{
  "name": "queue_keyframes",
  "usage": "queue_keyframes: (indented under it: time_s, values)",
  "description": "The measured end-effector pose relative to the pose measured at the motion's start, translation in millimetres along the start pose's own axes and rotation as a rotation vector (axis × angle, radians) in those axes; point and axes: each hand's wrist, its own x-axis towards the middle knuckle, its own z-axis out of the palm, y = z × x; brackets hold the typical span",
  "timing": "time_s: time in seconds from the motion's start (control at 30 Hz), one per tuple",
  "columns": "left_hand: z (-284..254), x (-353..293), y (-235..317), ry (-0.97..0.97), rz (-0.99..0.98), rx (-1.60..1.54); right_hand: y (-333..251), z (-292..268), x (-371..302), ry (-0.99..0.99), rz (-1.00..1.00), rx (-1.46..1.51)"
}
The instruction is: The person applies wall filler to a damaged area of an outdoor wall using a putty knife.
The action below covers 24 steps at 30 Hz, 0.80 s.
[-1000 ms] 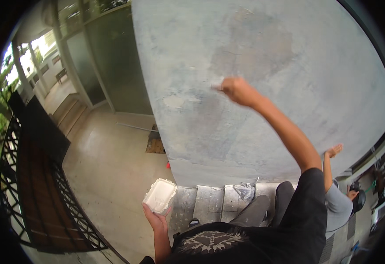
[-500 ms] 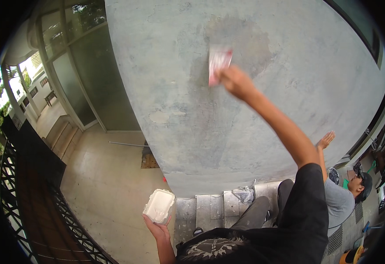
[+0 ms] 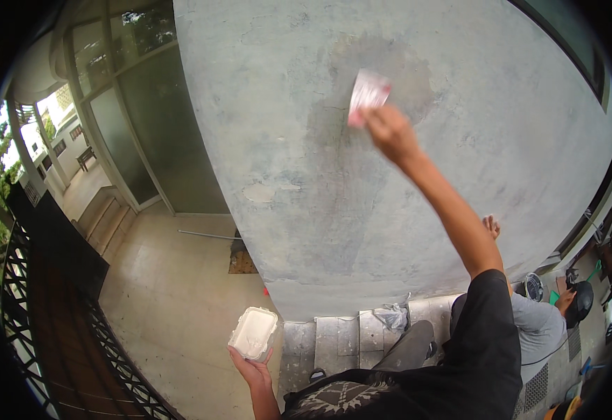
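Note:
My right arm reaches up to the grey wall (image 3: pixel 460 161). In the fingers of my right hand (image 3: pixel 393 133) is a flat, thin spreader (image 3: pixel 371 92), whitish with pink-red edges and slightly blurred. It lies at the lower part of a darker, rough patch (image 3: pixel 407 70) on the wall. Low down on the left, my left hand (image 3: pixel 253 367) supports a white lidless tub (image 3: pixel 235 334) from beneath, fingers curled round its sides. Smooth off-white paste (image 3: pixel 255 334) fills the tub.
Paint-spotted steps (image 3: pixel 334 339) run along the wall's foot, with a crumpled plastic bag (image 3: pixel 391 316) on them. At right, close by, a co-worker in a grey shirt (image 3: pixel 540 325) has a hand at the wall. A dark lattice railing (image 3: pixel 103 332) curves at left.
My right hand and the spreader have moved a little to the right across the wall. The co-worker's raised hand has shifted down and left, and their head has turned.

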Motion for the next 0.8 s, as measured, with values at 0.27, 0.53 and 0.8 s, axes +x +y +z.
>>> queue_keyframes:
  time_s: [0.27, 0.53, 0.8]
  values:
    - [0, -6, 7, -0.036, -0.010, 0.050, -55, -10, 27, 0.092, -0.092, 0.220]
    - [1, -7, 1, 0.027, 0.004, 0.025, -4, 12, 71, -0.010, -0.196, 0.078]
    - [-8, 3, -7, 0.036, 0.017, 0.014, -57, 17, 38, 0.095, -0.326, 0.140]
